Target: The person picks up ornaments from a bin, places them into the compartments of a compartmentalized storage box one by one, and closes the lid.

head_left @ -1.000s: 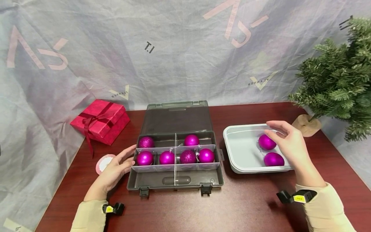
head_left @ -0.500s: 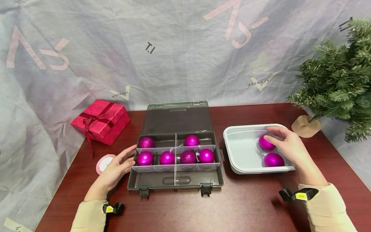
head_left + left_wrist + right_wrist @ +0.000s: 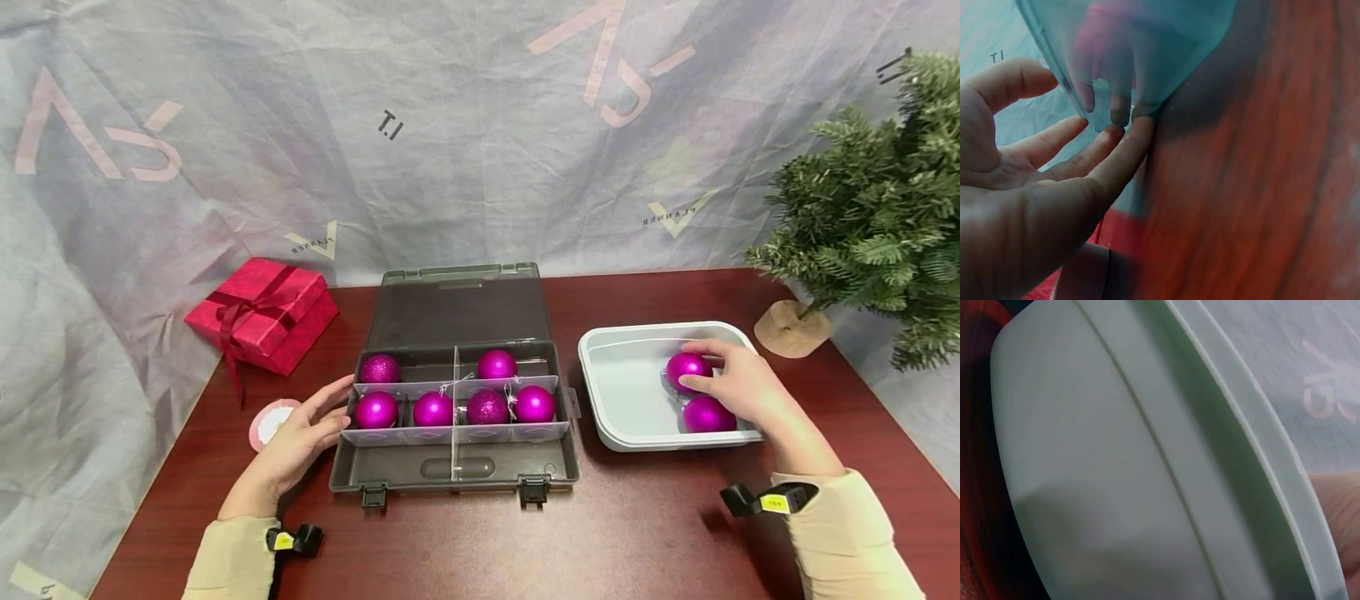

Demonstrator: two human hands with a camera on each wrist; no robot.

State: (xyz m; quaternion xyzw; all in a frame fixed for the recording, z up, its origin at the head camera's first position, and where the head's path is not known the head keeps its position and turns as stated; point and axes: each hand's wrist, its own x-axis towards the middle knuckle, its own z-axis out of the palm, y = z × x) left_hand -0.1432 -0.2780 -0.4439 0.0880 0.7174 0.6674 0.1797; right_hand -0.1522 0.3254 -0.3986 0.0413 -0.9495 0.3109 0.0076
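Observation:
My right hand (image 3: 742, 387) reaches into the white tray (image 3: 630, 392), thumb and fingers closed round a magenta Christmas ball (image 3: 684, 370). A second magenta ball (image 3: 707, 414) lies beside it, nearer the front wall. On the left, my left hand (image 3: 300, 442) touches the left wall of a dark transparent organizer box (image 3: 393, 462). The left wrist view shows its fingertips (image 3: 1138, 128) against that wall (image 3: 1166, 37). Several magenta balls, matte and glittery, sit in the box's middle and back compartments. Only the tray's outside (image 3: 1097, 425) and a bit of hand appear in the right wrist view.
The box's lid (image 3: 459, 308) lies folded back behind it, and two latches (image 3: 533, 489) stick out in front. A red gift box (image 3: 262, 312) and a pink-and-white round object (image 3: 272, 423) stand left. A small artificial tree (image 3: 877, 208) on a wooden base (image 3: 792, 328) stands right.
My right hand has come down from above the tray and taken hold of the rear ball, which has shifted slightly left. The left hand stays at the box's side.

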